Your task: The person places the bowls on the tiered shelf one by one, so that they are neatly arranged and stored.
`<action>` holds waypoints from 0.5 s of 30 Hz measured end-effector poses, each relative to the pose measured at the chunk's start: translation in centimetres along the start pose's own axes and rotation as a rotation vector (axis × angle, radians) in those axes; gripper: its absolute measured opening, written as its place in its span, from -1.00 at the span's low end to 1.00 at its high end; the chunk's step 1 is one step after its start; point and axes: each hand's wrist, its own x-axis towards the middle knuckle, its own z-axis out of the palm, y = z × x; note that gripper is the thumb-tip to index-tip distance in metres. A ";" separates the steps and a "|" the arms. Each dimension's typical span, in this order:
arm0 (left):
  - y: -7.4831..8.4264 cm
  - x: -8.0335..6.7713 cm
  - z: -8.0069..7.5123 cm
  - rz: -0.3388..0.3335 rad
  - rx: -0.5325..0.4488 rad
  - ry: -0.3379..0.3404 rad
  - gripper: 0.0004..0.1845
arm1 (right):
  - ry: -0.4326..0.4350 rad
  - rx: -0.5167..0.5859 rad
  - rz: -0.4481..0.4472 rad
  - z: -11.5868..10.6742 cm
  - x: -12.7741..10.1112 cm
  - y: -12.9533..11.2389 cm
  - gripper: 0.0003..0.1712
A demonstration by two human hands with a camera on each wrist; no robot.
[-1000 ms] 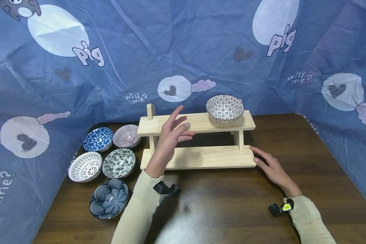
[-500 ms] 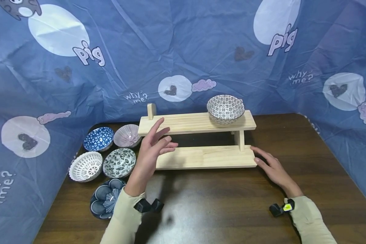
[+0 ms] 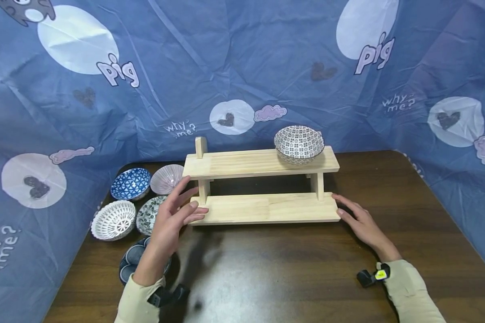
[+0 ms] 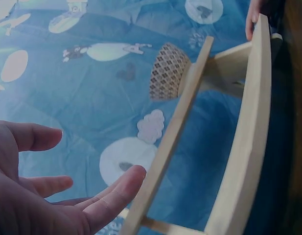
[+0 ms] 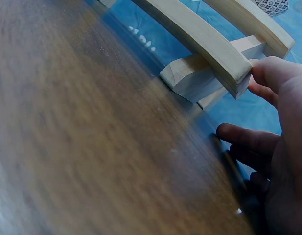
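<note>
A two-tier wooden shelf [image 3: 262, 210] stands on the table. On the right of its upper board sits a bowl [image 3: 299, 142] with a grey checked pattern. My left hand [image 3: 167, 231] is at the shelf's left end, fingers spread and holding nothing; in the left wrist view that hand [image 4: 53, 200] shows loosely extended fingers beside the upper board. It partly covers a green floral bowl [image 3: 146, 216] and a dark blue petal bowl [image 3: 132, 258]. At the opposite end, my right hand [image 3: 361, 224] touches the lower board's end; the right wrist view has its fingertips against that wooden corner [image 5: 239, 81].
Left of the shelf are a blue triangle-patterned bowl [image 3: 130, 184], a pink striped bowl [image 3: 165, 178] and a white patterned bowl [image 3: 113, 220]. Behind the dark wooden table [image 3: 283, 273] hangs a blue printed cloth [image 3: 242, 58].
My left hand has moved left and toward me, from in front of the upper board to the shelf's left end. The right hand stays at the lower board's end.
</note>
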 end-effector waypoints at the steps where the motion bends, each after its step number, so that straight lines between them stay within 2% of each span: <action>1: -0.1 -0.2 -0.3 -0.003 0.003 0.003 -0.29 | -0.001 0.002 0.000 0.0 0.0 0.0 -0.43; 8: -0.3 -1.6 -2.0 -0.029 0.044 0.040 -0.31 | -0.007 0.010 -0.002 -0.1 0.3 -0.1 -0.43; 15: -1.2 -3.7 -4.5 -0.004 0.073 0.072 -0.34 | -0.010 0.003 0.001 0.0 0.0 -0.1 -0.43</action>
